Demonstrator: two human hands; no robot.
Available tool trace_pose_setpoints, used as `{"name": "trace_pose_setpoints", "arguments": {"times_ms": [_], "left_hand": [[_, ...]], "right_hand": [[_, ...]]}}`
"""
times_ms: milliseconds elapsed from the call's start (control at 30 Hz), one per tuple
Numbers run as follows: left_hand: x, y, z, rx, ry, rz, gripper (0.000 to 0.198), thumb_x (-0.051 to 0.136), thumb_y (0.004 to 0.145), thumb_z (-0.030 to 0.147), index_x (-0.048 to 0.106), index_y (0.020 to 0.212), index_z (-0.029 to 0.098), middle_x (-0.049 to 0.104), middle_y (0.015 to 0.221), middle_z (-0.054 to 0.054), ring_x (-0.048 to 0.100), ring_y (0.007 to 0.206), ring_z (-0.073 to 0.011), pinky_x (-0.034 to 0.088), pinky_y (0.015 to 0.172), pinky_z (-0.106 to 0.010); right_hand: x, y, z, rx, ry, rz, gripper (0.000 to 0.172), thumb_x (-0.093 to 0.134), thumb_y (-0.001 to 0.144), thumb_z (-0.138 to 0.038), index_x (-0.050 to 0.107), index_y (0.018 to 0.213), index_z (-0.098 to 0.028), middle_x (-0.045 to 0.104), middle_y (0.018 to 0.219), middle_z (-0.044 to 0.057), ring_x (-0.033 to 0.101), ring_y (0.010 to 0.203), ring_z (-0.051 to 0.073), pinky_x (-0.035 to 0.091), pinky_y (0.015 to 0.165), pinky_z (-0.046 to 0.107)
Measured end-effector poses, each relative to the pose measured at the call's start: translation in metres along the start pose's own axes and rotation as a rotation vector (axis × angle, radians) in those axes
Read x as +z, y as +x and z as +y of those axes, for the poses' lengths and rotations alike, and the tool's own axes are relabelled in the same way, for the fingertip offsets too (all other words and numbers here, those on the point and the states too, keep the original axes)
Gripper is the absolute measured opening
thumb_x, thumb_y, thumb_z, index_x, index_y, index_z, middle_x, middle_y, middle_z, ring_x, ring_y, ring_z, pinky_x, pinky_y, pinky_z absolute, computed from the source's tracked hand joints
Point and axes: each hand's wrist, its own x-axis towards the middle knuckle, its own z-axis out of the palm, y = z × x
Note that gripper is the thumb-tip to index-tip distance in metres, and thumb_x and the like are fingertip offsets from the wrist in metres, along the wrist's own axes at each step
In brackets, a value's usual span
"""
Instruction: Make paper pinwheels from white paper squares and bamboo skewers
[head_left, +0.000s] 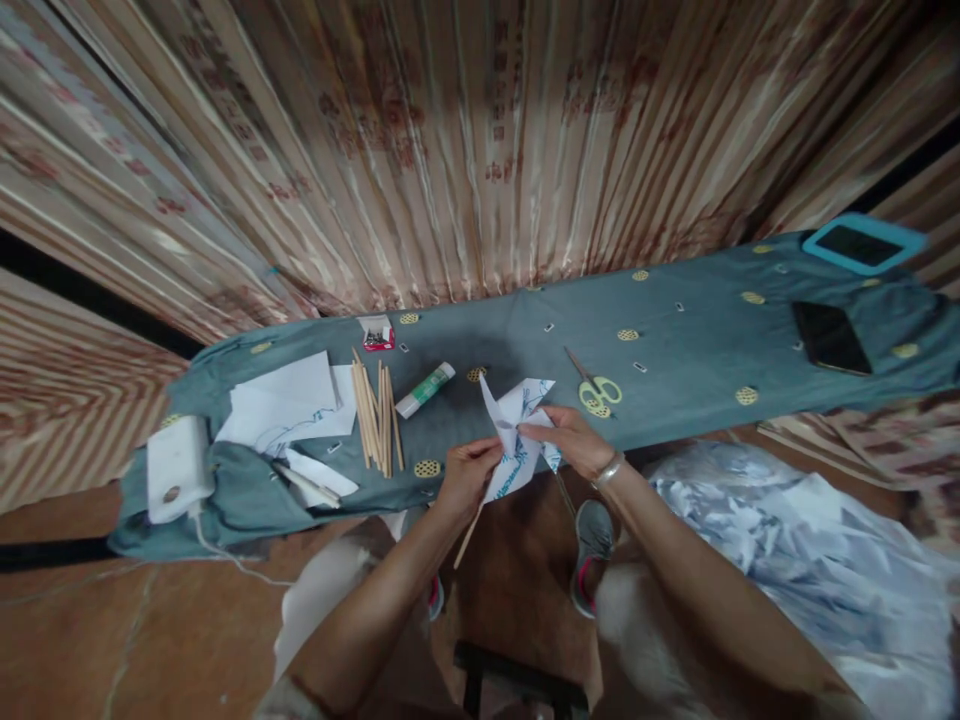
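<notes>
Both hands pinch a folded paper pinwheel (517, 435) at the surface's (675, 340) near edge: left hand (469, 475), right hand (570, 440). A wooden stick (469, 540) pokes out below, its top hidden behind the left hand and paper. The pinwheel's printed blue pattern is too blurred to read.

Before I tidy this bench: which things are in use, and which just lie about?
In use: folded white paper with blue print, thin wooden stick, left hand, right hand.
Lying about: yellow-handled scissors, glue stick, bundle of wooden sticks, black phone.

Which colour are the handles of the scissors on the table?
The scissors have pale yellow handles, seen in the head view, lying on the blue-grey cloth.
</notes>
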Motion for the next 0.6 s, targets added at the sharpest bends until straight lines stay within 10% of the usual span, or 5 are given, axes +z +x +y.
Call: {"name": "trace_pose_setpoints", "arguments": {"times_ms": [600], "left_hand": [[-0.021,-0.024,-0.026,-0.009,-0.353,0.043,0.034,0.086,0.040,0.021,0.073,0.069,0.010,0.073,0.065,-0.007,0.068,0.068,-0.0208,0.050,0.073,-0.031]], "right_hand": [[0.029,0.031,-0.016,0.156,-0.449,-0.224,0.035,0.086,0.039,-0.036,0.067,0.058,-0.014,0.068,0.059,0.001,0.059,0.057,0.013,0.049,0.061,0.028]]}}
